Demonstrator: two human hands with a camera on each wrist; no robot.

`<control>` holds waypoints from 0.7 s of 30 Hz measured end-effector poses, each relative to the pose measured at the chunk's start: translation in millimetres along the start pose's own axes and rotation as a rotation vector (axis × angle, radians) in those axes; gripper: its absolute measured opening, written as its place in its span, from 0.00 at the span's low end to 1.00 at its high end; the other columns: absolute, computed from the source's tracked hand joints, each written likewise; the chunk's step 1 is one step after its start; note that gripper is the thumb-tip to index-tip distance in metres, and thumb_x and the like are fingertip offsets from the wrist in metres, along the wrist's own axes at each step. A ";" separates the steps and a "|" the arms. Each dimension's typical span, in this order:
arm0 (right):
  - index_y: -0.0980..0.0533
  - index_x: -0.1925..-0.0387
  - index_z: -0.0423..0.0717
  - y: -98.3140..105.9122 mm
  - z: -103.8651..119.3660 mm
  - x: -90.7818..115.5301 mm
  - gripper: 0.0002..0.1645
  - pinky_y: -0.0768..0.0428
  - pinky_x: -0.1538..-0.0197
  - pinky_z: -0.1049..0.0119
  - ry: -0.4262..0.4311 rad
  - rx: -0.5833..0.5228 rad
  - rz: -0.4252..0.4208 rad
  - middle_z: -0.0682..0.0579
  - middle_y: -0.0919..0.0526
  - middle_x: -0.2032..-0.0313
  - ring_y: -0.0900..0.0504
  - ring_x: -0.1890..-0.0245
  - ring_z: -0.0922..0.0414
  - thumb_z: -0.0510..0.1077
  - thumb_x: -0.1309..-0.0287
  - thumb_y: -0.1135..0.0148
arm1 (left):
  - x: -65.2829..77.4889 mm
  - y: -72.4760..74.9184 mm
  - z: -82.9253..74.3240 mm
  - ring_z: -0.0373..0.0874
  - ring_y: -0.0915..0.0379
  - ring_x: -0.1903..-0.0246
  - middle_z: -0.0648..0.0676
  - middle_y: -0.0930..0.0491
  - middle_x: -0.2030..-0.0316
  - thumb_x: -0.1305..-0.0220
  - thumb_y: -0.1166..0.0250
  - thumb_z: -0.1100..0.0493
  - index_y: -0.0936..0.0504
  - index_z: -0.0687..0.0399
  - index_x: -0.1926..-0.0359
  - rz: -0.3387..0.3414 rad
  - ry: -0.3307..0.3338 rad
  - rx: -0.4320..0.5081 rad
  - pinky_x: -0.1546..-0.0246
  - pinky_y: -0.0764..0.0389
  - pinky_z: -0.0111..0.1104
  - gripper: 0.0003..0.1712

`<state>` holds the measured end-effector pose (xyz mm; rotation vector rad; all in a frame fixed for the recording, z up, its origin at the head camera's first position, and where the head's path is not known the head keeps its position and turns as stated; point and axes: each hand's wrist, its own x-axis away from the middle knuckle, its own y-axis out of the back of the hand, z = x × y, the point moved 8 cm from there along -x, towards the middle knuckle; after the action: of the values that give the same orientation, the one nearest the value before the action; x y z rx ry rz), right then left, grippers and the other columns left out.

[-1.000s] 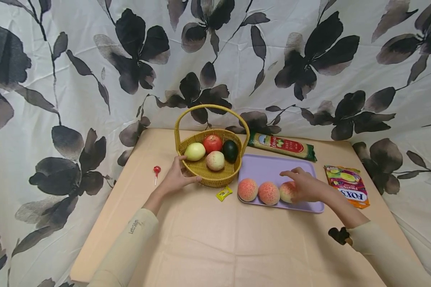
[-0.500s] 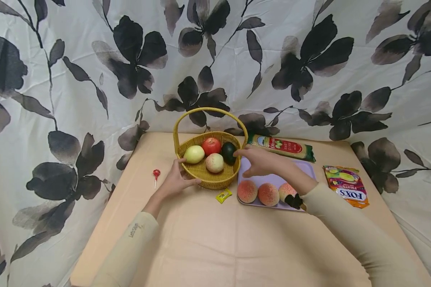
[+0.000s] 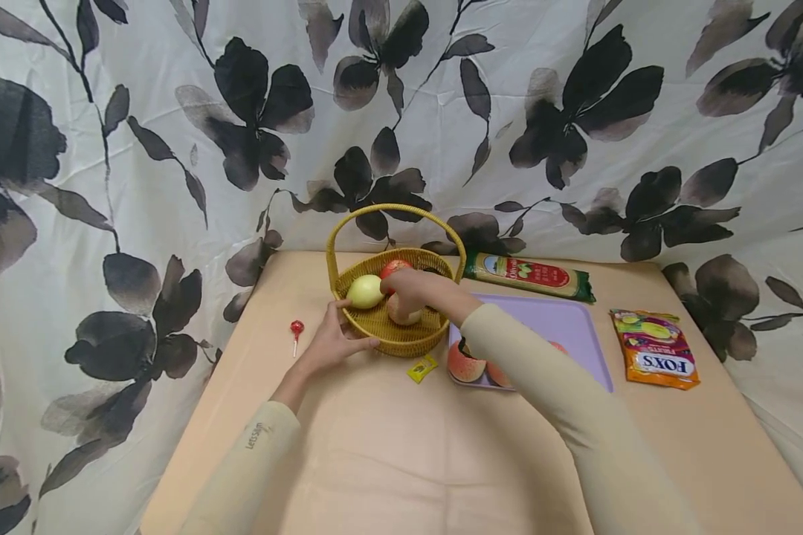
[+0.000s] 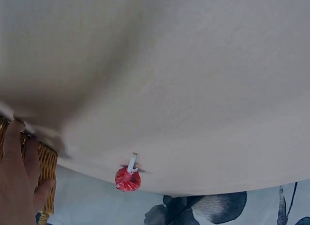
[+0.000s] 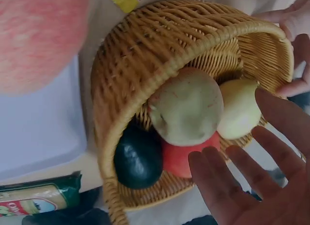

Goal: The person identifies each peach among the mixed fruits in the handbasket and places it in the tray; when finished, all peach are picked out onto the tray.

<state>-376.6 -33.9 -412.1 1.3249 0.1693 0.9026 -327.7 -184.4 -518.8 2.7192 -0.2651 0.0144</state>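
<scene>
A yellow wicker basket (image 3: 401,345) with a tall handle stands at the back middle of the table. My left hand (image 3: 331,340) holds its left side, fingers and thumb against the wall and rim. My right hand (image 3: 411,288) reaches over the basket; in the right wrist view its fingers are spread, with nothing held. Inside lie a pale peach (image 5: 186,109), a yellow-green fruit (image 3: 366,291), a red fruit (image 5: 177,157) and a dark green avocado-like fruit (image 5: 138,157). The right hand hides part of the peach in the head view.
A lilac tray (image 3: 562,319) bearing peaches (image 3: 465,364) sits right of the basket, partly under the right sleeve. Around it lie a pasta packet (image 3: 531,276), a FOX'S sweets bag (image 3: 654,349), a small yellow wrapped candy (image 3: 421,368) and a red lollipop (image 3: 297,328).
My right hand has moved left from the peaches on the tray, across the basket's right rim, to above the fruit inside. The left hand has stayed at the basket.
</scene>
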 end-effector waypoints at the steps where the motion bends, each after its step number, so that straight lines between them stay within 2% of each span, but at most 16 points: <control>1: 0.25 0.32 0.46 -2.4 0.7 -3.2 0.35 0.21 0.33 0.54 -0.013 -0.006 0.021 0.46 0.21 0.34 0.23 0.42 0.52 0.35 0.43 0.32 | 0.2 -0.7 0.3 0.66 0.39 0.26 0.71 0.49 0.22 0.44 0.18 0.50 0.55 0.58 0.23 -0.001 0.002 -0.001 0.28 0.27 0.51 0.64; 4: 0.27 0.28 0.49 -8.0 -0.3 -9.3 0.38 0.22 0.34 0.55 -0.076 -0.008 0.075 0.48 0.23 0.31 0.25 0.44 0.53 0.35 0.42 0.34 | 0.5 -3.6 0.8 0.66 0.39 0.25 0.70 0.49 0.22 0.44 0.18 0.49 0.55 0.58 0.23 0.002 0.004 0.003 0.28 0.27 0.51 0.64; 8: 0.25 0.30 0.50 -10.8 -3.0 -13.2 0.36 0.20 0.40 0.58 -0.141 0.036 0.105 0.50 0.21 0.34 0.25 0.47 0.54 0.37 0.41 0.32 | -0.4 -6.3 0.9 0.66 0.40 0.25 0.70 0.48 0.22 0.44 0.19 0.50 0.56 0.59 0.22 0.007 -0.006 0.006 0.26 0.29 0.51 0.64; 12: 0.18 0.47 0.47 -11.7 -3.6 -15.2 0.19 0.21 0.53 0.60 -0.176 0.123 0.081 0.50 0.17 0.50 0.25 0.56 0.54 0.38 0.41 0.30 | -0.4 -5.0 1.0 0.67 0.41 0.24 0.70 0.49 0.22 0.44 0.19 0.50 0.55 0.59 0.22 -0.001 -0.007 -0.005 0.26 0.31 0.51 0.64; 15: 0.19 0.56 0.48 -14.3 -6.1 -16.5 0.12 0.21 0.55 0.59 -0.218 0.204 0.062 0.51 0.18 0.57 0.26 0.60 0.53 0.40 0.41 0.28 | -0.3 -3.1 1.2 0.67 0.41 0.24 0.70 0.51 0.21 0.44 0.19 0.50 0.55 0.58 0.22 -0.006 -0.003 -0.011 0.25 0.31 0.53 0.63; 18: 0.20 0.52 0.49 -16.3 -8.5 -18.0 0.18 0.18 0.49 0.54 -0.254 0.254 0.037 0.50 0.18 0.53 0.23 0.56 0.51 0.42 0.43 0.24 | 0.2 -0.8 1.2 0.68 0.41 0.24 0.70 0.50 0.21 0.43 0.19 0.51 0.55 0.58 0.22 -0.011 -0.003 -0.012 0.25 0.32 0.54 0.63; 21: 0.22 0.42 0.49 -17.5 -8.9 -15.1 0.28 0.18 0.41 0.48 -0.262 0.245 0.005 0.44 0.20 0.42 0.20 0.48 0.46 0.44 0.43 0.23 | -0.1 -0.9 0.2 0.68 0.41 0.25 0.71 0.50 0.22 0.43 0.19 0.51 0.55 0.59 0.22 -0.011 -0.004 -0.010 0.25 0.32 0.54 0.63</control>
<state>-383.6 -36.4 -435.8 1.6582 0.0737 0.7191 -327.6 -183.6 -519.3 2.7109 -0.2505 0.0041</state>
